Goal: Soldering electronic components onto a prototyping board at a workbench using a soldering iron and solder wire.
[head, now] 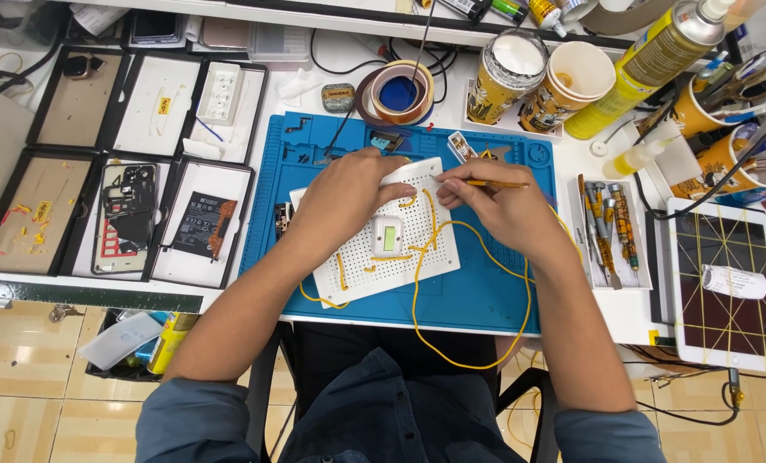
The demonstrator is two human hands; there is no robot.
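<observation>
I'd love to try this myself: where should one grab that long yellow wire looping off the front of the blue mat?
Probably the long yellow wire is best pinched at the bottom of its loop, coming from the front edge of the blue mat. There it hangs free, clear of the white perforated board and both hands.

The perforated board (392, 236) lay on the mat (486, 291) at the center. Trays (126, 163) sat at nine o'clock, cups (542, 77) at one o'clock, tablet (726, 283) at three.
</observation>
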